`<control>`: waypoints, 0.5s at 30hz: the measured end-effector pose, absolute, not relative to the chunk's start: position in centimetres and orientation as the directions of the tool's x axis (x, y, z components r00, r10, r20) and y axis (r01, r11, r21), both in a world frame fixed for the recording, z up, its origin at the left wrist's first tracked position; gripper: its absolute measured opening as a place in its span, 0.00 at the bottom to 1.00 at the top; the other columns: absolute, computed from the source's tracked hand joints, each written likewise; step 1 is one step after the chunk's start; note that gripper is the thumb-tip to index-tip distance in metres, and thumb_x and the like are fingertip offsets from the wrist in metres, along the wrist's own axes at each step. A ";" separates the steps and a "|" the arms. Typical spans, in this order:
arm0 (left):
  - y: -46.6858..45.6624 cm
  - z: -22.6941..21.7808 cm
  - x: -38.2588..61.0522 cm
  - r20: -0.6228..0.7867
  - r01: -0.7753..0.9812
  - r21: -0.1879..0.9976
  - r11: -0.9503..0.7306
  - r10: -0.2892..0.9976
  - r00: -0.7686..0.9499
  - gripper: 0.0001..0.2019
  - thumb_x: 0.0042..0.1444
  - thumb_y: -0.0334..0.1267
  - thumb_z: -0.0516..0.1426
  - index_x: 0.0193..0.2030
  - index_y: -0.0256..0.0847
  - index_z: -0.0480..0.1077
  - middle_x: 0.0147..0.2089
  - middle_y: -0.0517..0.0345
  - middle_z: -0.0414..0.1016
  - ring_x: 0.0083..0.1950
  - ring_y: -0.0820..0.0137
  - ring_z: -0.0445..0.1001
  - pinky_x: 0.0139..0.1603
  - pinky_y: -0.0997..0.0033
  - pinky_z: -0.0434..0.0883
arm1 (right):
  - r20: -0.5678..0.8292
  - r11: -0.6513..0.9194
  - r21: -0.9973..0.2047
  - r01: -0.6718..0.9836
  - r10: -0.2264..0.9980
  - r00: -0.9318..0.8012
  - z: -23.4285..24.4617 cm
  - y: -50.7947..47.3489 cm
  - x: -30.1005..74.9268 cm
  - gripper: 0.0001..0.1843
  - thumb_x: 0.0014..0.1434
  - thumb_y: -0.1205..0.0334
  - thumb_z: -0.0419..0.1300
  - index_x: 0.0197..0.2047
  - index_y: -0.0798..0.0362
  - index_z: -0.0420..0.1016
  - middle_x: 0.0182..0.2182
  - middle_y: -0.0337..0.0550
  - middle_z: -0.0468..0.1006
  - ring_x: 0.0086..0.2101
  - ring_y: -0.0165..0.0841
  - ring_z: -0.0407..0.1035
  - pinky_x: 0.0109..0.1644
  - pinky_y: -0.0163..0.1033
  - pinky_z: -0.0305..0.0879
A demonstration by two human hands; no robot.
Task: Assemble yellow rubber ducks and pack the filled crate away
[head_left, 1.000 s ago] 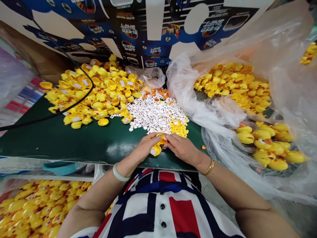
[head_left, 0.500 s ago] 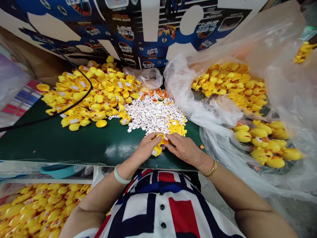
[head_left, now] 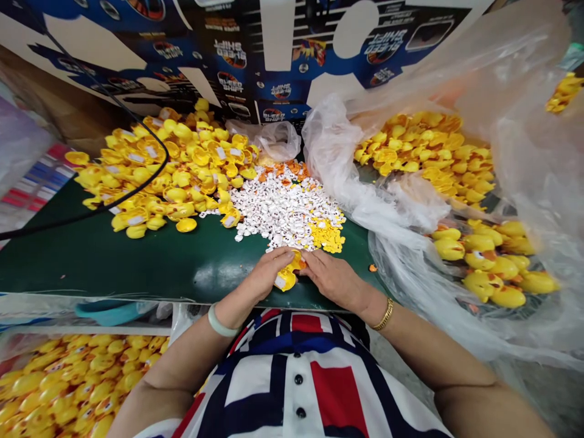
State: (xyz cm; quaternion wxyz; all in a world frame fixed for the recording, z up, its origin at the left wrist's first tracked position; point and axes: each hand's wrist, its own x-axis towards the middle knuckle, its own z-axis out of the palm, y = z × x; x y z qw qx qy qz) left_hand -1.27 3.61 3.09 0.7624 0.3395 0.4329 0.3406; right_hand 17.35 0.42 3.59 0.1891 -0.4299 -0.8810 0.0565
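Yellow duck shell [head_left: 287, 279], dark green tabletop [head_left: 137, 261]

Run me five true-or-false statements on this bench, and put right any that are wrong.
1. The left hand holds a yellow duck piece. True.
2. The gold bracelet is on the left wrist. False: it is on the right wrist; the left wears a pale bangle.
3. Small white pieces are heaped on the green table beyond the hands. True.
4. The turquoise basin stands on the tabletop. False: it sits below the table's front edge.
5. The black cable crosses in front of the plastic sheeting at the right. False: it crosses the left side, in front of the large yellow heap.
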 end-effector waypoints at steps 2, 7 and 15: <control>3.5 2.8 -1.4 -0.439 -0.237 0.800 0.551 0.807 0.396 0.18 0.46 0.47 0.67 0.39 0.36 0.78 0.35 0.54 0.80 0.30 0.70 0.74 0.32 0.71 0.70 | 0.275 0.599 -0.319 0.734 0.800 -0.533 3.7 0.4 17.2 0.18 0.72 0.55 0.46 0.58 0.56 0.62 0.42 0.51 0.75 0.39 0.38 0.71 0.39 0.43 0.73; 3.5 2.9 -1.7 -0.424 -0.214 0.812 0.543 0.800 0.424 0.19 0.48 0.48 0.67 0.41 0.36 0.77 0.35 0.53 0.79 0.29 0.69 0.75 0.30 0.72 0.70 | 0.206 0.588 -0.349 0.729 0.807 -0.553 4.1 0.6 17.3 0.19 0.72 0.53 0.44 0.56 0.56 0.64 0.42 0.51 0.75 0.37 0.38 0.71 0.36 0.43 0.73; 2.4 2.8 -3.1 -0.403 -0.265 0.671 0.692 0.641 0.653 0.23 0.57 0.57 0.59 0.46 0.38 0.74 0.33 0.49 0.78 0.27 0.64 0.77 0.26 0.69 0.72 | 0.311 0.560 -0.482 0.674 0.828 -0.466 2.8 -1.2 16.8 0.25 0.73 0.52 0.42 0.67 0.54 0.56 0.42 0.51 0.75 0.39 0.39 0.72 0.42 0.45 0.74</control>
